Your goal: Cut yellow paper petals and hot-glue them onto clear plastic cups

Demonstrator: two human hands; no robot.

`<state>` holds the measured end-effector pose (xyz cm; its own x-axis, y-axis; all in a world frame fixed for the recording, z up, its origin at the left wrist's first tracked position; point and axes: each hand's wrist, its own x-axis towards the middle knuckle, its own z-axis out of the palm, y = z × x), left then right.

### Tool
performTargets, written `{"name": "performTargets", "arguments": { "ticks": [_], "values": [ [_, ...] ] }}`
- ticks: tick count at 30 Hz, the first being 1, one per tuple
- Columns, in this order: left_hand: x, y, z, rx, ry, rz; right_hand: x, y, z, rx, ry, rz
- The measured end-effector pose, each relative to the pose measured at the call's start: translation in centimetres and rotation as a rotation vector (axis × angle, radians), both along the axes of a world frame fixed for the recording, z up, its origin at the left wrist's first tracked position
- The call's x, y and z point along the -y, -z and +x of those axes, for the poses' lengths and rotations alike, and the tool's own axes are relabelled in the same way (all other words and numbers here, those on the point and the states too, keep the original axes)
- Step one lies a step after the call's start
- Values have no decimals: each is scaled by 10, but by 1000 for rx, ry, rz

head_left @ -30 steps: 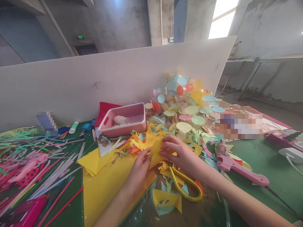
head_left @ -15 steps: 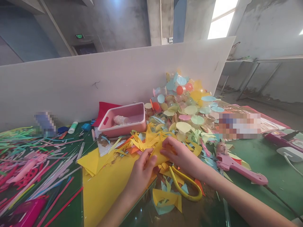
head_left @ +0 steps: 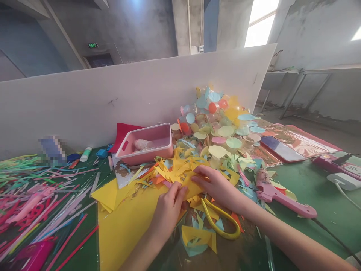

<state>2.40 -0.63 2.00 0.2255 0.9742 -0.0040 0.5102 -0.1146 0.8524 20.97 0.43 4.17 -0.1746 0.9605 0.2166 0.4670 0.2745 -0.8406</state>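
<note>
Between my two hands is a small piece of yellow paper [head_left: 192, 187]. My left hand [head_left: 169, 203] pinches its left side between thumb and fingers. On the right side, my right hand [head_left: 216, 184] grips the same piece, fingers bent over it. Just below my right hand lie yellow-handled scissors [head_left: 221, 222]; their blades are hidden under scraps. Behind the hands is a heap of yellow paper scraps [head_left: 176, 165]. A large yellow sheet [head_left: 124, 229] lies flat to the left of my left hand, with folded yellow paper [head_left: 108, 194] at its far corner.
A pink bin [head_left: 146, 152] stands behind the scraps, beside a pile of clear cups with coloured paper discs [head_left: 225, 131]. To the right are a pink glue gun [head_left: 284, 199] with a cord, a phone [head_left: 282, 148] and a power strip [head_left: 335, 165]. Coloured strips [head_left: 36, 203] cover the left.
Both hands stay on the yellow paper; the left fingers have closed in tighter on its edge. The whole view has shifted slightly.
</note>
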Motion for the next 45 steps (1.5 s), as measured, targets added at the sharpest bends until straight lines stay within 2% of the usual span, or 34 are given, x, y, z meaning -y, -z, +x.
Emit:
{"name": "performTargets", "arguments": {
  "ticks": [6,11,19,26,32,36,38,40,43,45],
  "values": [
    [-1,-1,-2,-83,-18,39,-1,2,2,-18,0,-1],
    [-3,0,-4,-114,8,72,-2,-4,5,31,51,20],
    [-3,0,-6,-120,3,102,-2,-10,6,40,42,47],
    [-8,-5,-7,-73,153,-38,-5,-8,10,66,40,67],
    [-8,-10,-6,-12,216,-92,-8,-6,15,105,52,176],
    [-11,-6,-5,169,148,-113,-9,-5,20,5,235,281],
    [-12,-5,-4,302,103,-132,-7,-8,22,-100,311,243],
    [-11,-6,-1,412,76,-151,-4,-11,21,-188,244,114],
    [-5,-11,5,515,74,-176,4,-14,12,-324,-107,-116],
    [1,-11,9,553,85,-193,8,-13,2,-430,-338,-214]
  ]
}}
